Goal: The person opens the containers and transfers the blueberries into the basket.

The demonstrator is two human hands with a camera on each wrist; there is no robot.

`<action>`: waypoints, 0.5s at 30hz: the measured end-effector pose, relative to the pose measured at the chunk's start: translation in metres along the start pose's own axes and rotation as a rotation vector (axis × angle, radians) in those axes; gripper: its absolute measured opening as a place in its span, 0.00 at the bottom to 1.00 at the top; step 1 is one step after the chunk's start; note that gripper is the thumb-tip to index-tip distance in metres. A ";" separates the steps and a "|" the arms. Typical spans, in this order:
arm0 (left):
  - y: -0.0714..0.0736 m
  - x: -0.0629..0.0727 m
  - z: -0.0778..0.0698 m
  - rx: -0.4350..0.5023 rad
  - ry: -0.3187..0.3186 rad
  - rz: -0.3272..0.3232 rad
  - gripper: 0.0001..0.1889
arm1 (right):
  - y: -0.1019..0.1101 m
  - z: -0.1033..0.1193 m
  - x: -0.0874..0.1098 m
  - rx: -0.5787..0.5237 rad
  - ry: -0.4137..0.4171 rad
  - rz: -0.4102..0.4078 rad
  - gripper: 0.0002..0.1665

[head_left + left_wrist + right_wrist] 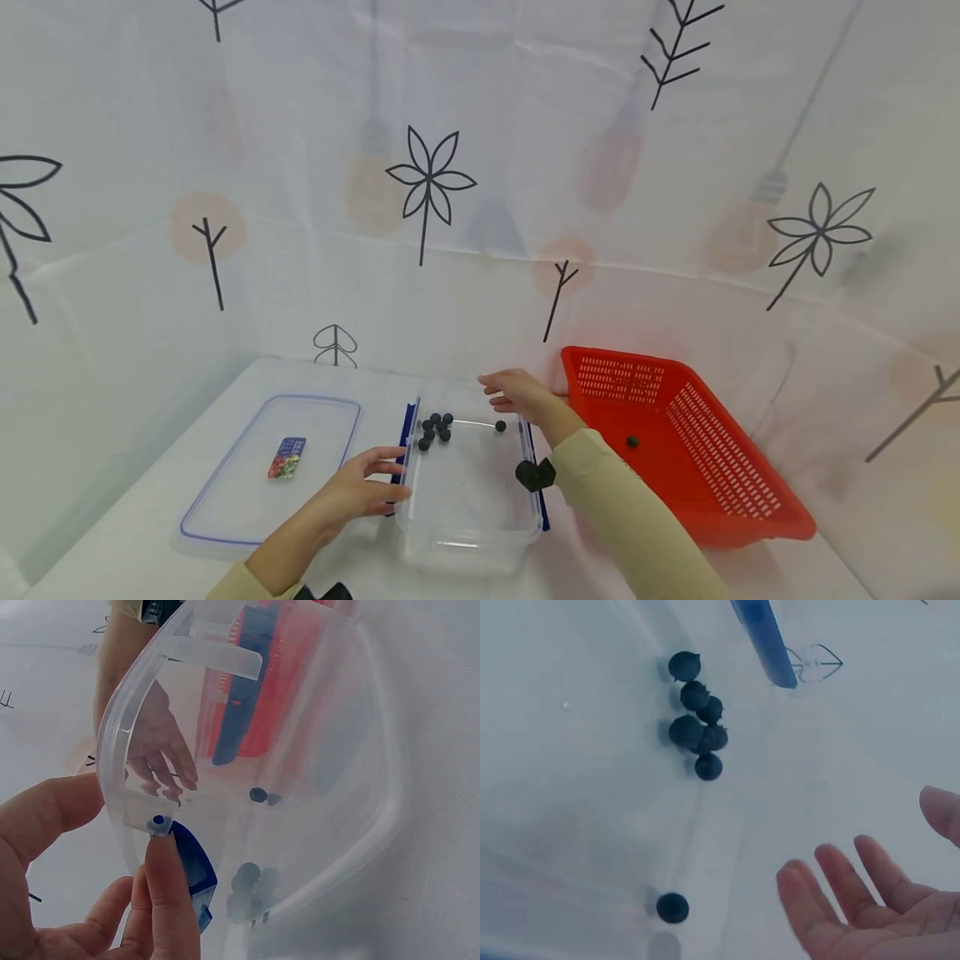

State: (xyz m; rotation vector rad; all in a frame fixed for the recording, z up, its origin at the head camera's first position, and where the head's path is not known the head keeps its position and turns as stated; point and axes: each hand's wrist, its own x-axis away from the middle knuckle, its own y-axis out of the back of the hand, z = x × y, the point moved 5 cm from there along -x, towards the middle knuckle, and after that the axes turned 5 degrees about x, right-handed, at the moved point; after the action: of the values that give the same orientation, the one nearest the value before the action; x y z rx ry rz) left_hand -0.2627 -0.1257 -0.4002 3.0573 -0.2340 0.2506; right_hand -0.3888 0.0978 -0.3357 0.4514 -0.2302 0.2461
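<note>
A clear plastic box (471, 542) with blue side latches stands in front of me, several dark blueberries (686, 731) clustered at its far left corner. A lone blueberry (673, 907) lies toward the far right corner. My left hand (360, 487) is at the box's left wall, fingers spread, with fingertips right at the rim and the blue latch (193, 862). Over the far right end of the box is my right hand (521, 392), its fingers loosely extended and nothing between them.
To the right stands a red perforated basket (720, 433) with one dark berry (632, 442) inside. A clear lid (225, 500) with a blue seal and a colourful label (287, 458) lies left. Behind the table hangs a patterned white cloth (480, 308).
</note>
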 end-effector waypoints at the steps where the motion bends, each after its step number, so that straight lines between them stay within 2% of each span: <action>1: 0.000 0.000 0.000 0.002 0.001 0.002 0.34 | -0.003 -0.001 -0.002 -0.007 -0.016 -0.008 0.27; 7: 0.001 0.002 -0.001 0.001 0.005 0.003 0.34 | -0.020 -0.012 -0.020 0.015 -0.145 -0.077 0.32; 11: 0.002 0.001 -0.001 -0.002 0.008 -0.010 0.34 | -0.028 -0.021 -0.032 0.103 -0.219 -0.102 0.37; 15: 0.001 0.000 -0.001 0.001 0.018 -0.013 0.34 | -0.029 -0.025 -0.033 0.201 -0.249 -0.111 0.38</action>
State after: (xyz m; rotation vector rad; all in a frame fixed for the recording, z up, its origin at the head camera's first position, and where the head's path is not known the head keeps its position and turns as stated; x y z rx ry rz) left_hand -0.2627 -0.1266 -0.3992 3.0553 -0.2131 0.2773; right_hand -0.4075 0.0783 -0.3783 0.6935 -0.4245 0.1034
